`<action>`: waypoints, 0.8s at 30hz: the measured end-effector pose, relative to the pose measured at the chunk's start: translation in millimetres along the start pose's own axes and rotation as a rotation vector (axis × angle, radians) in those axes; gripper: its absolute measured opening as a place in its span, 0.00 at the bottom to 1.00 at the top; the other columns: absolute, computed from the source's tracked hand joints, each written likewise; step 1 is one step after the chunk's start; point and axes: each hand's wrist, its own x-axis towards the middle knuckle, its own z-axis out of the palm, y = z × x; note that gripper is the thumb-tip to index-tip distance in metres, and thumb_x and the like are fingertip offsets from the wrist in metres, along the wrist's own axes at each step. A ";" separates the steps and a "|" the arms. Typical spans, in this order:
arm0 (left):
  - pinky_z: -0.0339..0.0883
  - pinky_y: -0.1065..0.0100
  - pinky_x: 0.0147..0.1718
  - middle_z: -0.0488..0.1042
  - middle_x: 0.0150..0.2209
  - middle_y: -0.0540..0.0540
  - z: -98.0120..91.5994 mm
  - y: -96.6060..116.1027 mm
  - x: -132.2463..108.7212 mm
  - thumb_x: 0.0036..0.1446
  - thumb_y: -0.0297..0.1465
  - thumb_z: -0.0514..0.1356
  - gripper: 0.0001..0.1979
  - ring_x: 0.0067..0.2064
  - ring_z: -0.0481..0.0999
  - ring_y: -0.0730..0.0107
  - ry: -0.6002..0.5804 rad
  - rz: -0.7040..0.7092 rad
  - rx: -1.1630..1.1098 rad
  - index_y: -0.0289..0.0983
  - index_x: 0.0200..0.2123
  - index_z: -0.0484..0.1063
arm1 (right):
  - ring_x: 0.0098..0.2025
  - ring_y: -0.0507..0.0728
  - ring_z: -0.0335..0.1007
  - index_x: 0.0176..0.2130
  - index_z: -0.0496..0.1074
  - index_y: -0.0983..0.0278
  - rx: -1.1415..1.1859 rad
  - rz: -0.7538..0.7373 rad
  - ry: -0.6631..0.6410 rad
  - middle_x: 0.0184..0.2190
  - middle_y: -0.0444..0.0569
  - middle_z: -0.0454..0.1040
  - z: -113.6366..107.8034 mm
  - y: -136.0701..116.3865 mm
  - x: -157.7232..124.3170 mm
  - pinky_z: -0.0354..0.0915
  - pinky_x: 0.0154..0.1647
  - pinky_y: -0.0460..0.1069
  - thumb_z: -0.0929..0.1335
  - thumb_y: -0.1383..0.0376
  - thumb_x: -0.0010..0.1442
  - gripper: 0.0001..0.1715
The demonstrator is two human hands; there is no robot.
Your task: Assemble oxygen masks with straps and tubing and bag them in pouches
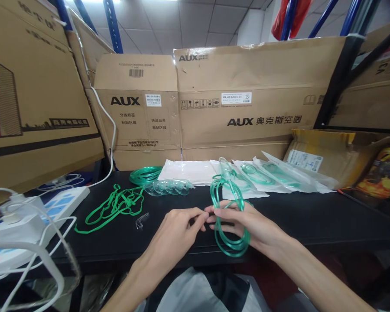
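Note:
My right hand [247,221] is closed around a coil of green clear tubing [232,247], which hangs upright in loops above the table. At the coil's top is a clear plastic piece [226,169]. My left hand [182,227] meets the right fingertips just left of the coil, thumb and fingers pinched; whatever lies between them is too small to make out. To its left are a tangle of green elastic straps [120,203] and a few small thin clear pieces [142,221]. Behind it sit a row of nested clear plastic masks [169,187] and another green tubing coil [144,175].
White pouches [188,172] lie at the back of the black table [312,221], several packed with green tubing [276,173]. A power strip [65,203] with white cables stands at left. Cardboard [260,104] walls the back; a brown parcel [321,151] is at right.

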 end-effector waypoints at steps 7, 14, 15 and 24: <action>0.66 0.66 0.39 0.81 0.43 0.45 -7.6 -9.7 28.5 0.62 0.44 0.60 0.25 0.32 0.76 0.66 0.138 -0.116 0.018 0.38 0.59 0.73 | 0.35 0.57 0.80 0.38 0.78 0.68 -0.235 0.135 -0.268 0.30 0.50 0.82 -15.0 -9.5 -17.4 0.71 0.40 0.50 0.78 0.63 0.55 0.13; 0.68 0.66 0.42 0.79 0.33 0.46 10.3 -18.1 40.0 0.65 0.35 0.55 0.14 0.39 0.78 0.60 -0.030 -0.029 -0.093 0.35 0.37 0.79 | 0.26 0.51 0.73 0.30 0.77 0.67 -0.577 0.186 -0.412 0.22 0.44 0.78 -20.4 -28.1 -14.8 0.60 0.29 0.44 0.78 0.59 0.54 0.14; 0.69 0.65 0.44 0.80 0.34 0.46 13.2 -17.7 36.7 0.66 0.35 0.55 0.15 0.40 0.78 0.60 -0.043 -0.025 -0.152 0.35 0.37 0.79 | 0.25 0.51 0.73 0.30 0.76 0.66 -0.597 0.186 -0.392 0.20 0.43 0.77 -22.9 -28.8 -12.3 0.61 0.29 0.44 0.79 0.58 0.53 0.16; 0.73 0.65 0.42 0.80 0.34 0.43 34.0 -11.6 20.6 0.64 0.45 0.61 0.20 0.37 0.80 0.62 -0.168 -0.052 -0.678 0.32 0.42 0.78 | 0.23 0.52 0.74 0.42 0.76 0.66 -0.527 -0.026 -0.077 0.22 0.42 0.76 -21.5 -11.5 -8.0 0.65 0.28 0.46 0.77 0.57 0.56 0.18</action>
